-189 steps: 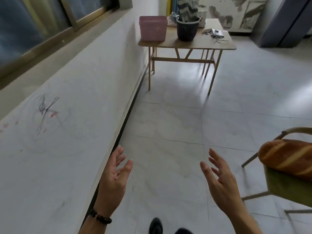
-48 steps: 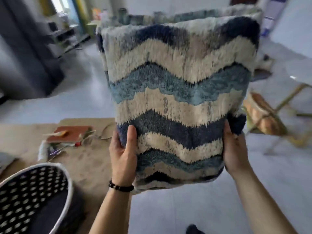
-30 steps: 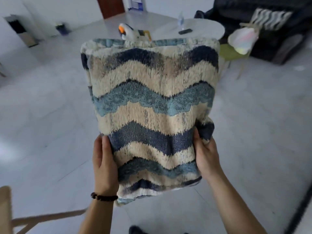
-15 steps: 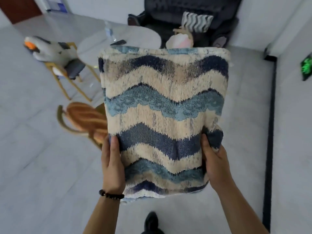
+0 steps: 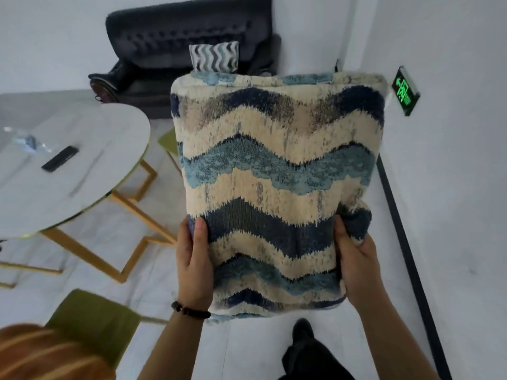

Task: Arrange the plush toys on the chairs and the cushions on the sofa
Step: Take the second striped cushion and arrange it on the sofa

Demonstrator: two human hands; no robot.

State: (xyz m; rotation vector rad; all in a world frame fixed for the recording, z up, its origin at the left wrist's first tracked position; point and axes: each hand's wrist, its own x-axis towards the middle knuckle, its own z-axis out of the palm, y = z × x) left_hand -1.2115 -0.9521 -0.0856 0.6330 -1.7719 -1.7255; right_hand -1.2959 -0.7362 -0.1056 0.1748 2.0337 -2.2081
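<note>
Upright, the cushion (image 5: 277,187) sits clamped between left hand (image 5: 193,266) and right hand (image 5: 358,266) fingers.

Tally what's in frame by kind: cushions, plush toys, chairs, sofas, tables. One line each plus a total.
Cushions: 2, the held cushion and the sofa cushion
Plush toys: 1, the bread plush
Chairs: 2, the near chair and the far chair, mostly hidden
Sofas: 1, the sofa
Tables: 1, the table
Total: 7

Cushion (image 5: 277,171) cream with navy and teal zigzags; sofa (image 5: 189,34) black.
</note>
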